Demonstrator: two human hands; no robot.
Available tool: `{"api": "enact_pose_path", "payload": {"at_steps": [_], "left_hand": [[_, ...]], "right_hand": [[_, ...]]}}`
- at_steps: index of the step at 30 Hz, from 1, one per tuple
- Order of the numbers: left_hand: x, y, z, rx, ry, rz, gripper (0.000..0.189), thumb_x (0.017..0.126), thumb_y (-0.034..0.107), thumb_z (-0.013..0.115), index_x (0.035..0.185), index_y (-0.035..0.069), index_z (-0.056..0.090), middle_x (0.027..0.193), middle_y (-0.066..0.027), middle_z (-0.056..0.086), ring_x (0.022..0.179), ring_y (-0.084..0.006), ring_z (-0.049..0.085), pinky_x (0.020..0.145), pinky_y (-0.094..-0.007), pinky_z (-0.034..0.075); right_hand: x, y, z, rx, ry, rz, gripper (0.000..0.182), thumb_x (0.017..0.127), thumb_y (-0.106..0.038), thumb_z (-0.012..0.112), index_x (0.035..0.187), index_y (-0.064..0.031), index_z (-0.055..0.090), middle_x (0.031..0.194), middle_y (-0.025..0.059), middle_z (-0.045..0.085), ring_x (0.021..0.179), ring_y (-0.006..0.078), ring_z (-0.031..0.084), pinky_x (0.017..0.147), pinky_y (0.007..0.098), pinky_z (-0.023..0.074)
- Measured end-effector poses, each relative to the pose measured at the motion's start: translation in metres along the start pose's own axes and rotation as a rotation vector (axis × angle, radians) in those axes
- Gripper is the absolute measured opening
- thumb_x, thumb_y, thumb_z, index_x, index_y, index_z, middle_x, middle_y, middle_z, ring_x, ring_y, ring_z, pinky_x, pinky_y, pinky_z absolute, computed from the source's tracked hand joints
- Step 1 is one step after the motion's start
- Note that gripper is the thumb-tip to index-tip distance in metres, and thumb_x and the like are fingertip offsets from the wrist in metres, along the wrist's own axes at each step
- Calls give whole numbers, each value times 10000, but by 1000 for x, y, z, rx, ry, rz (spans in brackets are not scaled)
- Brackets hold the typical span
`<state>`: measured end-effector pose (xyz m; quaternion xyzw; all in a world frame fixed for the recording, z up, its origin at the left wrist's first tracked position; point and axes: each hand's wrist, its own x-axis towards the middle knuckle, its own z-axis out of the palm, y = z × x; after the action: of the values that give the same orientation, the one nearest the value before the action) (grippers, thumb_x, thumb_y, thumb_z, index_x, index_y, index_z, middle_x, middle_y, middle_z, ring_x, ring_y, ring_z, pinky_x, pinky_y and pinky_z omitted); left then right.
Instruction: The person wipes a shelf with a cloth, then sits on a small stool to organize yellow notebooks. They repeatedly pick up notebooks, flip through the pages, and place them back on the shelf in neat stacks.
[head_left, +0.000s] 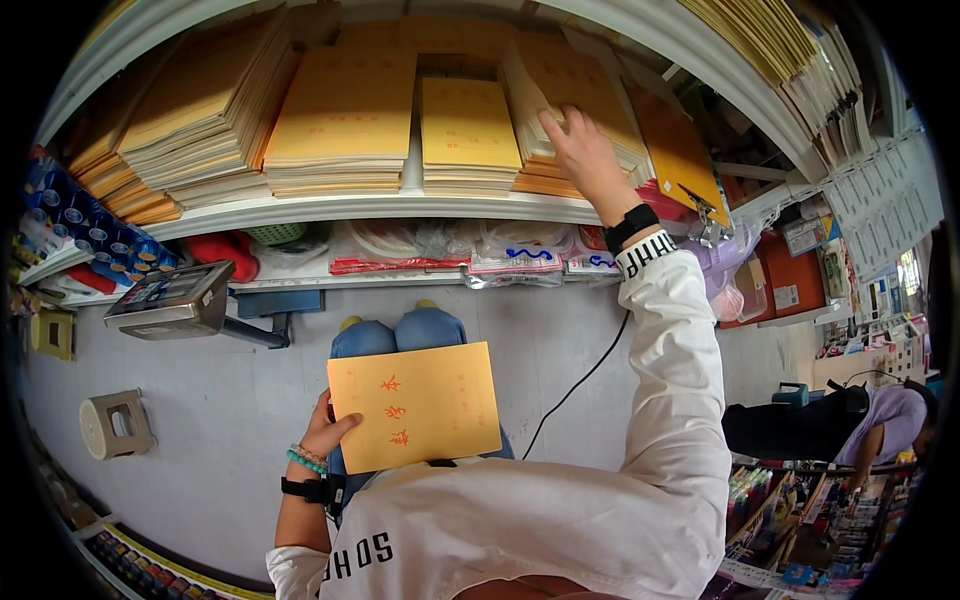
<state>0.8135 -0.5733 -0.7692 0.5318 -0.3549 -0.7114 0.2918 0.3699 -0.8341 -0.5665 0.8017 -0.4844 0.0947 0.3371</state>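
Observation:
My left hand (328, 430) grips an orange-yellow paper exercise book (435, 409) by its left edge, thumb on the cover. The book lies flat above my lap, with red printed characters on its cover. My right hand (591, 154) reaches up to the shelf and touches the left front part of a tall stack of similar exercise books (626, 139). Its thumb and fingers are spread there; whether they pinch any book is hidden. Left of that stack is a lower pile of smaller yellow books (471, 135), then a wider stack (337, 127).
A yellow clipboard (671, 146) leans right of the stacks. Below the shelf edge (375, 206) lie plastic-wrapped packages (517, 259). A platform scale (176, 300) and a beige stool (116, 424) stand to the left. A black cable (581, 382) crosses the floor. Another person (840, 424) bends over goods at right.

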Motion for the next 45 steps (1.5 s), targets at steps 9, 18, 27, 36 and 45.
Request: {"api": "enact_pose_path", "payload": {"at_steps": [9,18,27,36,45], "left_hand": [[0,-3,-1,27,1,24,627,776,53,638,1313,-12,321,1177,-100,519,1073,-176,513,892,-301,442],[1,-2,-3,-3,-56,38,681,778,31,642,1347,-11,271,1221,-117,500,1115,-190,499,929,-312,422],[1,-1,-1,9,-41,24,687,776,36,651,1348,-8,273,1223,-118,500,1121,-192,496,929,-313,420],[4,-8,-4,-1,-33,30,668,766,41,650,1322,-16,285,1199,-116,502,1097,-188,500,908,-314,438],[5,-10,-1,19,7,64,692,755,52,655,1327,-13,272,1201,-134,489,1081,-209,507,910,-334,437]], "right_hand": [[-11,-11,20,5,141,218,592,720,-116,591,1277,-234,427,1170,93,453,1168,266,420,902,690,282],[-20,11,20,-68,177,118,700,672,-242,688,1310,-188,406,1167,68,498,1117,213,473,908,682,288],[0,14,-1,-83,1,135,611,661,-164,648,1238,-127,451,920,39,578,820,201,593,929,603,329],[-30,-16,-30,-7,147,107,682,644,-155,646,1292,-178,437,913,52,567,842,186,585,940,576,337],[-109,-45,-9,1526,505,1414,722,754,-344,743,1300,-33,389,1073,159,578,1037,251,547,883,389,442]]}}
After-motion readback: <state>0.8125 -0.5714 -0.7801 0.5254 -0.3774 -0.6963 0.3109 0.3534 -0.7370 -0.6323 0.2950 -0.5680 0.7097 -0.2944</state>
